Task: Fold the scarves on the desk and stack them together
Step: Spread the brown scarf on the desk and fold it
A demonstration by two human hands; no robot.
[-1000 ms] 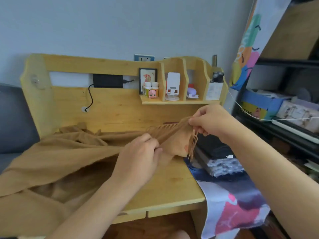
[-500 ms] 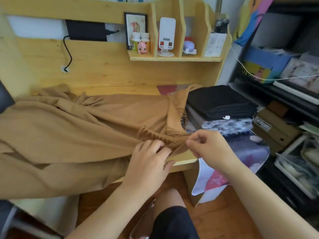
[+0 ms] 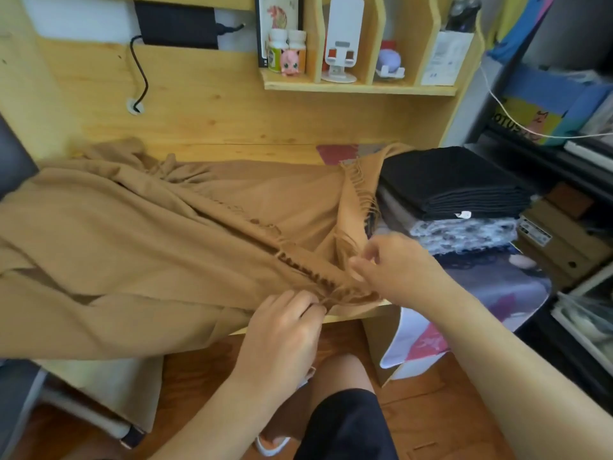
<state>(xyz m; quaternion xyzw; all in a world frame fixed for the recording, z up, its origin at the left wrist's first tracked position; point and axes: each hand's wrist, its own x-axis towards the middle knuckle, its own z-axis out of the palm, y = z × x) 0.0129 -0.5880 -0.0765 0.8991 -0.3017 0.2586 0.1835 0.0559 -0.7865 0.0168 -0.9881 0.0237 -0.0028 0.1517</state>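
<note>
Presently listed, one tan fringed scarf [image 3: 132, 247], unfolded and rumpled, spread across most of the wooden desk [image 3: 232, 151] and spilling over its left and front edges; a fringed end turns up against the stack at the right. Left hand [image 3: 282, 336], at the desk's front edge: fingers curled, pinching the gathered fringe of the tan scarf. Right hand [image 3: 394, 270], just to the right of it and apart from it: thumb and fingertips drawn together on the same fringed edge, pinching it. One black folded scarf [image 3: 454, 184], top of the stack at the desk's right end, a small white tag at its front. One grey-and-white patterned folded scarf [image 3: 464, 234] directly beneath the black one. One printed cloth [image 3: 497, 287] in blue, pink and white, under the stack and hanging off the desk's right front corner. Back shelf [image 3: 358, 86] of the desk, holding: two small bottles [image 3: 287, 48], a pink figurine [image 3: 290, 61] in front of them, a white phone stand [image 3: 341, 38], a lilac object [image 3: 389, 59]. One black box [image 3: 175, 24] high on the back panel, with a black cable [image 3: 139, 74] running down to a hole. Dark rack [image 3: 564, 161] at the right with boxes.
</note>
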